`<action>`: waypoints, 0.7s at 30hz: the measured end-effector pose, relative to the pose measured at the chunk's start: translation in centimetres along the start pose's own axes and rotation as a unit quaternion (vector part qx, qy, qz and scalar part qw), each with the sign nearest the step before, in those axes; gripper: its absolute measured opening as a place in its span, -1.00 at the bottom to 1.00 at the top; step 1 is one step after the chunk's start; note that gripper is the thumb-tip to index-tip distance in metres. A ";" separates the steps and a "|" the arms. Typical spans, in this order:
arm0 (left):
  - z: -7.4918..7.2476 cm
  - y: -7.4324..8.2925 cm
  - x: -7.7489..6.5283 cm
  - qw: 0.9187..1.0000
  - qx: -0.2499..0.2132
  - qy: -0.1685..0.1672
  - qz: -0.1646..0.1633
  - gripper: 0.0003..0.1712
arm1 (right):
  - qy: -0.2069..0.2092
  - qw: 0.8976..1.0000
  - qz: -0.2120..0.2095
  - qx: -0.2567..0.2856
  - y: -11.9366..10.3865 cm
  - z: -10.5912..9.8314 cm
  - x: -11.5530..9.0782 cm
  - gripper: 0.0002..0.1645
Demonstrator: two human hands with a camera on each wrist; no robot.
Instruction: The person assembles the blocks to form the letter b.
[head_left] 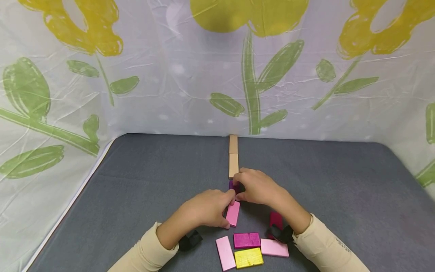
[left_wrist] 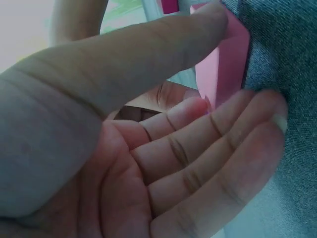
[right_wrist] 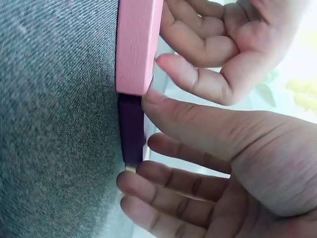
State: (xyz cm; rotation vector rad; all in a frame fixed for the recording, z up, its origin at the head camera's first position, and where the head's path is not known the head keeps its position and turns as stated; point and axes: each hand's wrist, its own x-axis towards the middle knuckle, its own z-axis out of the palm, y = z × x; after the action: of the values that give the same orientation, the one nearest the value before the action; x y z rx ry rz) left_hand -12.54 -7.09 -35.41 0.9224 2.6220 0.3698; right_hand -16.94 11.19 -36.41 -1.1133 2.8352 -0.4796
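Note:
A pink block (head_left: pixel 233 214) lies at the near end of a line of blocks, its far end against a purple block (right_wrist: pixel 131 129). My left hand (head_left: pixel 210 207) pinches the pink block lengthwise, with the thumb at the near end and the index fingertip by the far end. Around the purple block is my right hand (head_left: pixel 256 185); its thumb touches near the joint with the pink block and its fingers curl at the far end. Beyond the purple block, two plain wooden blocks (head_left: pixel 233 166) continue the line. The right hand partly hides the purple block in the head view.
Nearer to me lie a magenta block (head_left: pixel 247 240), a yellow block (head_left: pixel 249 258) and two more pink blocks (head_left: pixel 225 253). A dark red block (head_left: pixel 276 218) is partly hidden by the right wrist strap. A flowered curtain (head_left: pixel 176 75) borders the grey table (head_left: pixel 153 170).

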 end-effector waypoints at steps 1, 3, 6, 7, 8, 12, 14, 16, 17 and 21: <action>0.0 0.0 0.0 1.000 0.003 0.002 -0.007 -0.43 | 0.000 1.000 0.004 0.000 0.0 0.0 0.0 -0.66; 0.0 -0.1 0.0 1.000 0.010 0.007 -0.020 -0.41 | 0.000 1.000 0.011 0.001 0.1 0.0 0.1 -0.65; 0.0 -0.3 0.0 0.999 0.024 0.013 -0.039 -0.40 | -0.002 1.000 0.023 0.006 0.1 0.0 0.2 -0.65; 0.0 -0.3 0.1 0.999 0.027 0.014 -0.043 -0.40 | -0.003 1.000 0.026 0.008 0.1 0.0 0.2 -0.66; 0.0 -0.3 0.1 0.998 0.030 0.015 -0.044 -0.40 | -0.004 1.000 0.029 0.010 0.1 0.0 0.2 -0.67; 0.1 -0.3 0.1 0.998 0.034 0.014 -0.041 -0.40 | -0.001 0.999 0.031 0.009 0.1 0.0 0.3 -0.70; 0.2 -0.3 0.2 0.998 0.042 0.015 -0.032 -0.40 | 0.001 1.000 0.029 0.007 0.1 0.1 0.3 -0.71; 0.2 -0.3 0.3 0.998 0.050 0.015 -0.021 -0.40 | 0.003 1.000 0.030 0.005 0.1 0.1 0.3 -0.72; 0.3 -0.3 0.3 0.998 0.053 0.015 -0.016 -0.40 | 0.004 1.000 0.030 0.005 0.1 0.0 0.3 -0.74; 0.3 0.0 0.3 0.997 0.077 0.023 -0.002 -0.51 | -0.004 1.000 0.027 0.002 0.2 -0.2 0.2 -0.81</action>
State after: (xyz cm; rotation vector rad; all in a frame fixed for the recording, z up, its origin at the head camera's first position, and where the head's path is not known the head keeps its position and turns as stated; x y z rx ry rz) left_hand -12.67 -6.83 -35.77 0.9670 2.7240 0.1922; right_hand -17.23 11.23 -36.27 -1.0312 2.8483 -0.4742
